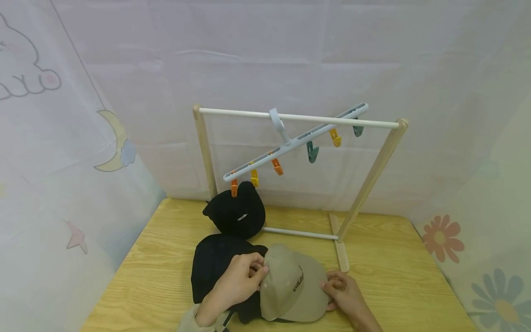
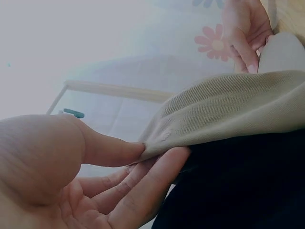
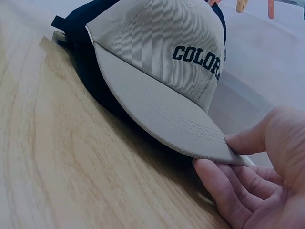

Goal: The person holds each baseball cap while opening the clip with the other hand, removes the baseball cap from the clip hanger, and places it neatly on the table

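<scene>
A beige baseball cap (image 1: 282, 281) with dark lettering lies at the table's front, partly over a black cap (image 1: 211, 263). With thumb and fingers my left hand (image 1: 242, 279) pinches the edge of the beige cap's crown; the left wrist view shows the fabric (image 2: 214, 109) between them. At the other end my right hand (image 1: 346, 295) grips the tip of the brim (image 3: 162, 114), thumb on top and fingers beneath. Another black cap (image 1: 236, 212) with a small white mark sits behind, below the hanger's left end.
A rack with wooden posts (image 1: 371, 180) and a white top bar (image 1: 249, 113) stands at the table's back. From it hangs a light blue hanger (image 1: 286, 147), slanted, with orange, yellow and green clips (image 1: 277, 167). The wooden table (image 1: 390, 258) extends right of the caps.
</scene>
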A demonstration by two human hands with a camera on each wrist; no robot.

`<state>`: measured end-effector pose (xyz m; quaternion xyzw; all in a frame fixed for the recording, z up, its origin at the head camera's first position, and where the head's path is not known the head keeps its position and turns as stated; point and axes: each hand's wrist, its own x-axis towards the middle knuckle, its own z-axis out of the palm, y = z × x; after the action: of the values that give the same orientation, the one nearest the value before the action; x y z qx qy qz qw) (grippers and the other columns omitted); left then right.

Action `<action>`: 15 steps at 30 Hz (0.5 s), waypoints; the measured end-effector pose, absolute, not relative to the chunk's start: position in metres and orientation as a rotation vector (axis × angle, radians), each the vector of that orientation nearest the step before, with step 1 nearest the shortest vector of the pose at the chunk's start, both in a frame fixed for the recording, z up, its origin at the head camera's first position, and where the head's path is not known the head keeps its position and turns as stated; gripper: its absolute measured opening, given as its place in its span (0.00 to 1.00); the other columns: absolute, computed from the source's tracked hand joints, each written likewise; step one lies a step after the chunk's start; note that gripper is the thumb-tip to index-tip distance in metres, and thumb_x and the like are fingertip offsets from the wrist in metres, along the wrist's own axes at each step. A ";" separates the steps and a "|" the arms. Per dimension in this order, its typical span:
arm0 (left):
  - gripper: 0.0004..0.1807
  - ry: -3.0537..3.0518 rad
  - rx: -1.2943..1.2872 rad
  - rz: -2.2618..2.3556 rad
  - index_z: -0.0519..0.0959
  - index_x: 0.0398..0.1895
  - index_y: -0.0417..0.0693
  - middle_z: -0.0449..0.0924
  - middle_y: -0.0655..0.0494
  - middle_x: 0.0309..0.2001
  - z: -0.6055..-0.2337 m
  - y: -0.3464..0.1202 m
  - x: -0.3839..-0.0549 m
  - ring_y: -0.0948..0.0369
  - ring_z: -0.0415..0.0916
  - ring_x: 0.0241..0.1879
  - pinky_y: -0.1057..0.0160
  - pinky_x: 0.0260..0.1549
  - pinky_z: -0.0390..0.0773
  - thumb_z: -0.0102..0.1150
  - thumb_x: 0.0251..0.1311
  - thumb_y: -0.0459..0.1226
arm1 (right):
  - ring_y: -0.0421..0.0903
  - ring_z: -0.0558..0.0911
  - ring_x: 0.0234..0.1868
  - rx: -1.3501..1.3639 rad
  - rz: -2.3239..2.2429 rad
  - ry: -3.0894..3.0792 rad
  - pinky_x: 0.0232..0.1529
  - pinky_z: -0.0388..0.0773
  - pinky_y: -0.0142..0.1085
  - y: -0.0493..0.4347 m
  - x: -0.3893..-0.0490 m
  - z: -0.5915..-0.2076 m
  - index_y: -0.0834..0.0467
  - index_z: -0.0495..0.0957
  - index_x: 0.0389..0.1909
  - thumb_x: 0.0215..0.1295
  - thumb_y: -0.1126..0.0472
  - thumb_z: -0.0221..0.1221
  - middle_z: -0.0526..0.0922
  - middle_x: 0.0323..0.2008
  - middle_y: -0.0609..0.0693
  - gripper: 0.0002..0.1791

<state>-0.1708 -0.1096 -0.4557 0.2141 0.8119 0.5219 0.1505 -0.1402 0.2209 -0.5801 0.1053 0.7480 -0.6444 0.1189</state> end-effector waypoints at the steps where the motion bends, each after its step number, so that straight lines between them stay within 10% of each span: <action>1: 0.06 2.352 0.619 1.482 0.84 0.43 0.41 0.90 0.52 0.38 -0.455 -0.110 -0.170 0.66 0.86 0.29 0.68 0.27 0.85 0.62 0.76 0.35 | 0.45 0.83 0.29 0.305 -1.880 2.193 0.27 0.87 0.39 0.220 -0.140 -0.581 0.72 0.73 0.61 0.71 0.62 0.69 0.88 0.34 0.51 0.25; 15: 0.05 2.520 0.629 1.349 0.86 0.40 0.39 0.90 0.54 0.33 -0.452 -0.115 -0.171 0.69 0.83 0.24 0.68 0.28 0.83 0.66 0.72 0.33 | 0.46 0.82 0.26 0.310 -1.824 2.228 0.26 0.88 0.42 0.212 -0.141 -0.575 0.70 0.76 0.55 0.69 0.63 0.70 0.84 0.29 0.51 0.20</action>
<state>-0.1707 -0.1148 -0.4524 0.2136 0.8560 0.4584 0.1073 -0.1415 0.2118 -0.5747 0.1062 0.7635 -0.6252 0.1224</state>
